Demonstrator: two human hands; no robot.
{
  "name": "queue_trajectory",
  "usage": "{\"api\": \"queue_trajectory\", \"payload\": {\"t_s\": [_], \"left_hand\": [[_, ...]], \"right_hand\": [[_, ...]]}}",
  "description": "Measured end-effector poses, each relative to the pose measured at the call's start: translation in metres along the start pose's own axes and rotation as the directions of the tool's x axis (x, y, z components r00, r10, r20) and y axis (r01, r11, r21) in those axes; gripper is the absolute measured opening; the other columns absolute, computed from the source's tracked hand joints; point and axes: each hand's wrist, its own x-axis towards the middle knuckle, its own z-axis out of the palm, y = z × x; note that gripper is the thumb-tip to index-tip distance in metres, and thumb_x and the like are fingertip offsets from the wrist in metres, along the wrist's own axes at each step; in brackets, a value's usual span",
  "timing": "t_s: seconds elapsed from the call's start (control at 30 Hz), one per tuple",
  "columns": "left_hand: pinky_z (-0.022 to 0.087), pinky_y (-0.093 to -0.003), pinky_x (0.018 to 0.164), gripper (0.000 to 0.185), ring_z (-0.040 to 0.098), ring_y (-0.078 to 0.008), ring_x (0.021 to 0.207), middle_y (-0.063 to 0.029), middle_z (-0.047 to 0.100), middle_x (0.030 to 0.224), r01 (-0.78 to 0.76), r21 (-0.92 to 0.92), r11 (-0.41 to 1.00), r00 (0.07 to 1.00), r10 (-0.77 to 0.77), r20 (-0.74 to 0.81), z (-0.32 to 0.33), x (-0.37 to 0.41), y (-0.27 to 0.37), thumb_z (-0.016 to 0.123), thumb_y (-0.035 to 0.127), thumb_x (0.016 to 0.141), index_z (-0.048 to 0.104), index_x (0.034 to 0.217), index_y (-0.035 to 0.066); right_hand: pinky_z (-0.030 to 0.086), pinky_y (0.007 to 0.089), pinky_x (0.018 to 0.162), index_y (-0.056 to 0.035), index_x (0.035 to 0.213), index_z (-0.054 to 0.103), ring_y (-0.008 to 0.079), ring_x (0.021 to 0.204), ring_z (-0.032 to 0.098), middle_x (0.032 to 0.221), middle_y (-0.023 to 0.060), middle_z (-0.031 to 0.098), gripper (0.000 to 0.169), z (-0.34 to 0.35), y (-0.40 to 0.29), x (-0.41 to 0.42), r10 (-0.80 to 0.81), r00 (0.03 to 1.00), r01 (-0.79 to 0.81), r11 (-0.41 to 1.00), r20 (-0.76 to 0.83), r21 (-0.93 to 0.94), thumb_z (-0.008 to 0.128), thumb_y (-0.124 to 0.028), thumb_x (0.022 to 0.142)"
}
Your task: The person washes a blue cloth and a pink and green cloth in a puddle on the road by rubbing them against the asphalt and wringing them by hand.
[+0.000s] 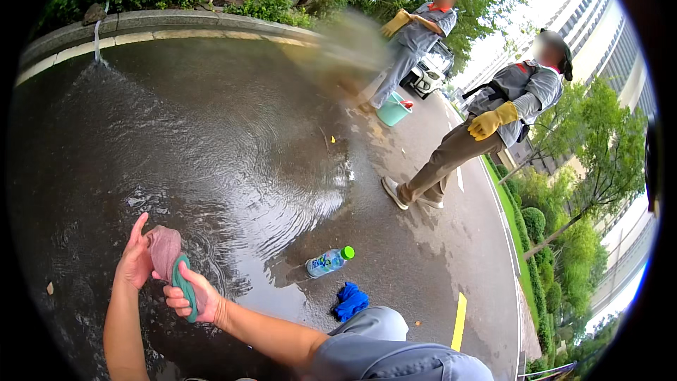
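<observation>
Low at the left, my right hand [198,293] grips a wet green and pink cloth [165,251] by its green part, fingers closed round it. The pink part bulges up against the palm of my left hand [136,260], whose thumb and fingers are spread, not closed on it. Rippling water lies on the asphalt under both hands. To their right a clear plastic bottle with a green cap [329,262] lies on its side, and a crumpled blue cloth [351,301] rests near my knee.
Water runs from a hose [97,37] over the stone kerb [174,20]. Two people in grey shirts and yellow rubber gloves stand ahead, one [423,32] beside a light green bucket [393,110], the other [476,137] nearer. A white vehicle [432,69] stands behind them.
</observation>
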Motion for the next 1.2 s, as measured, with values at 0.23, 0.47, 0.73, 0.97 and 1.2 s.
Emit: {"api": "queue_trajectory", "payload": {"t_s": [0.23, 0.47, 0.73, 0.97, 1.2], "left_hand": [[0.056, -0.0507, 0.076, 0.054, 0.062, -0.0330, 0.092, -0.0202, 0.053, 0.111, 0.091, -0.391, 0.916, 0.940, 0.051, 0.338, 0.053, 0.004, 0.014, 0.072, 0.040, 0.074, 0.051, 0.109, 0.005], [0.050, -0.0301, 0.058, 0.020, 0.059, -0.0175, 0.065, -0.0084, 0.060, 0.077, 0.181, 0.203, 0.962, 0.983, -0.171, -0.066, 0.043, 0.005, 0.015, 0.067, 0.014, 0.068, 0.056, 0.081, 0.004], [0.045, -0.0279, 0.063, 0.028, 0.053, -0.0124, 0.068, -0.0019, 0.057, 0.076, 0.080, 0.659, 0.748, 0.838, 0.307, -0.451, 0.005, 0.033, -0.084, 0.066, 0.007, 0.068, 0.055, 0.094, 0.004], [0.047, -0.0367, 0.079, 0.048, 0.055, -0.0230, 0.093, -0.0149, 0.055, 0.105, 0.213, 0.259, 0.942, 0.561, 0.100, -0.822, -0.036, 0.053, -0.119, 0.073, 0.013, 0.077, 0.046, 0.115, 0.000], [0.045, -0.0499, 0.091, 0.084, 0.052, -0.0288, 0.111, -0.0184, 0.055, 0.118, 0.448, -0.021, 0.894, 0.882, -0.445, -0.156, 0.014, 0.035, -0.016, 0.064, 0.057, 0.077, 0.035, 0.134, 0.003]], "right_hand": [[0.034, 0.0240, 0.045, -0.0113, 0.127, 0.043, 0.0105, 0.056, 0.040, 0.071, -0.0010, 0.042, 0.055, 0.028, 0.036, -0.003, -0.018, 0.986, 0.002, 0.995, 0.166, 0.101, 0.054, -0.049, 0.088], [0.037, 0.0284, 0.050, -0.0090, 0.098, 0.055, 0.0101, 0.057, 0.047, 0.072, 0.0002, 0.053, 0.037, 0.028, 0.007, 0.002, -0.208, 0.901, -0.073, 0.793, -0.382, -0.605, 0.072, -0.031, 0.073], [0.052, 0.0415, 0.057, 0.0030, 0.106, 0.052, 0.0325, 0.066, 0.065, 0.078, 0.0174, 0.062, 0.043, -0.059, -0.009, 0.033, -0.842, 0.474, -0.576, -0.076, -0.258, -0.814, 0.067, -0.014, 0.070], [0.053, 0.0462, 0.069, 0.0025, 0.124, 0.040, 0.0379, 0.080, 0.065, 0.085, 0.0224, 0.063, 0.063, -0.050, -0.018, 0.029, -0.775, 0.602, -0.664, -0.353, -0.191, -0.659, 0.068, -0.025, 0.074], [0.034, 0.0238, 0.035, -0.0087, 0.114, 0.048, 0.0109, 0.045, 0.045, 0.072, 0.0027, 0.052, 0.060, -0.018, -0.030, -0.020, -0.117, 0.941, 0.031, 0.964, -0.317, -0.264, 0.059, -0.058, 0.082]]}}
